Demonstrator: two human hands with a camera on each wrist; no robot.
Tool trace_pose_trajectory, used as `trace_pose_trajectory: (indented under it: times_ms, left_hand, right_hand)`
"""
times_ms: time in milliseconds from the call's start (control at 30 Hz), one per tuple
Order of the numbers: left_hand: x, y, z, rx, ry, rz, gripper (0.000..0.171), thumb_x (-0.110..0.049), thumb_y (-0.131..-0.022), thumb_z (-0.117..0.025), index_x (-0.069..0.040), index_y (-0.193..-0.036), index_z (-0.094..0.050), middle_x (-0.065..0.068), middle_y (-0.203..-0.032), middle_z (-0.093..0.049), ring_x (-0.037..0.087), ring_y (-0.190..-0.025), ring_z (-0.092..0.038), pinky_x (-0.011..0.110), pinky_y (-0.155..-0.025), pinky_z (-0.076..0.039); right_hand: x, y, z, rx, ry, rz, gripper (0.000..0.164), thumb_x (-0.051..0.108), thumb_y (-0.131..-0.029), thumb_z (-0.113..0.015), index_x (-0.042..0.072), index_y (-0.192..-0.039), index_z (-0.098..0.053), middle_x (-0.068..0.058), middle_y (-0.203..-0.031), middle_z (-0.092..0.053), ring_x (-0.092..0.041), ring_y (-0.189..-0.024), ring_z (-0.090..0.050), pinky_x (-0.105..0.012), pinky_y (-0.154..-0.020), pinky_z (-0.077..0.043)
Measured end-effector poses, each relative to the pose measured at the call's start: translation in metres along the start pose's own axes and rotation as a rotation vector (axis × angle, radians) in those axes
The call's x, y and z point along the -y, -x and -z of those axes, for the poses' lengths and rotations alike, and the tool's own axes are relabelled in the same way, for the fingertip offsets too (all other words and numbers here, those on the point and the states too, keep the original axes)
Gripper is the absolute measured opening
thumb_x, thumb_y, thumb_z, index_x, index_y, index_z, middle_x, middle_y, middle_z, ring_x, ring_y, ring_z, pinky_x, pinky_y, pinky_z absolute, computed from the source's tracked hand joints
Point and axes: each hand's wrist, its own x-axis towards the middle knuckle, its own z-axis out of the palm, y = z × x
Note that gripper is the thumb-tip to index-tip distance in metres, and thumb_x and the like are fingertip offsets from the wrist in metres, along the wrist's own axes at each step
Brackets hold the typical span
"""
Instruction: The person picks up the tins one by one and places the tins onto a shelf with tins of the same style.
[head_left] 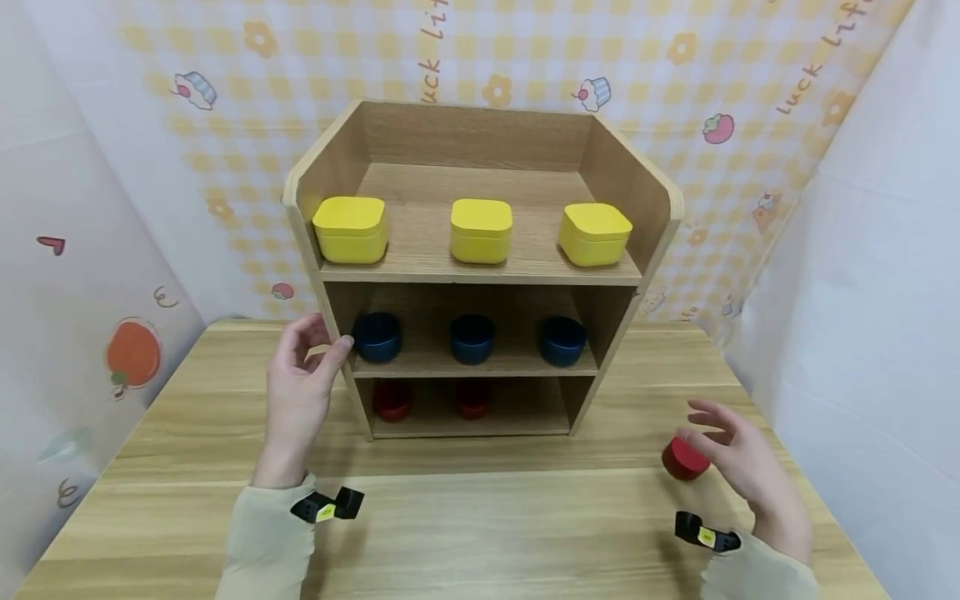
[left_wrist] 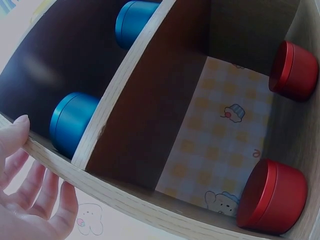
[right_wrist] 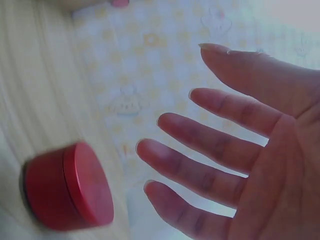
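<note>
At the left side panel of a small wooden shelf (head_left: 457,278), my left hand (head_left: 300,379) grips the front edge, thumb on the inner side and fingers outside. Closest to that thumb is a round blue tin (left_wrist: 75,122) on the middle tier. My right hand (head_left: 750,462) hovers beside a round red tin (head_left: 685,459) on the table, holding nothing. In the right wrist view its fingers (right_wrist: 210,145) are spread and lightly bent, apart from the tin, which stands upright with its lid on.
Yellow square tins (head_left: 481,232) line the top tier, three in all. Two more blue tins (head_left: 472,339) share the middle tier. On the bottom tier stand two red tins (head_left: 392,401), left and centre. Behind the wooden table (head_left: 480,533) hangs a checked cloth (head_left: 510,50).
</note>
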Motion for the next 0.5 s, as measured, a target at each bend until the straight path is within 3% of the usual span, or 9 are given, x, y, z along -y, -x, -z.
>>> trace_pose_trajectory:
  times_ms: [233, 500]
  left_hand:
    - [0.0, 0.001, 0.002, 0.002, -0.004, -0.001, 0.03, -0.001, -0.091, -0.068, -0.007, -0.119, -0.058, 0.003, -0.098, -0.056, 0.017, -0.096, -0.054, 0.022, -0.079, -0.046]
    - [0.0, 0.001, 0.002, 0.011, -0.009, -0.01, 0.032, -0.001, -0.091, -0.068, -0.005, -0.121, -0.057, 0.003, -0.101, -0.057, 0.017, -0.098, -0.054, 0.022, -0.08, -0.046]
  right_hand:
    - [-0.016, 0.0, 0.01, 0.01, 0.028, -0.02, 0.063, 0.033, -0.097, -0.062, -0.003, -0.143, -0.039, -0.031, -0.133, -0.05, -0.044, -0.113, -0.056, -0.028, -0.074, -0.051]
    - [-0.032, -0.005, 0.007, 0.108, 0.019, -0.117, 0.068, 0.032, -0.095, -0.065, -0.009, -0.142, -0.037, -0.034, -0.134, -0.047, -0.048, -0.121, -0.047, -0.038, -0.081, -0.05]
